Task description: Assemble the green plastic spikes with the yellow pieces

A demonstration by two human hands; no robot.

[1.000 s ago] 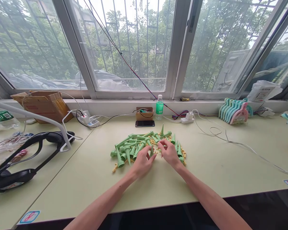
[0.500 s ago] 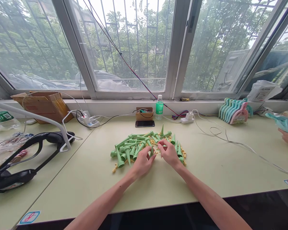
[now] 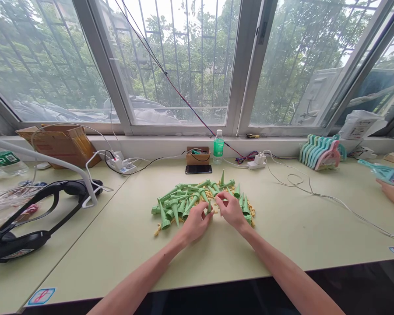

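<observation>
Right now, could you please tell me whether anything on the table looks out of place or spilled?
Nothing looks plainly damaged. The white cable trails in loose curves across the right of the table, which looks untidy, and the green cones lie jumbled over yellow pieces.

Cones [image 3: 174, 211] on the table [image 3: 282, 197], phone [image 3: 198, 169] behind them, bottle [image 3: 218, 148] right of the phone, headset [image 3: 33, 241] at left

The left forearm [image 3: 151, 266] and right forearm [image 3: 277, 262] are slanting inward over the near edge of the table [image 3: 216, 262]. The left hand [image 3: 196, 222] is curving its fingers opposite the thumb; the right hand [image 3: 232, 211] is facing it, just apart, bending its fingers.
</observation>
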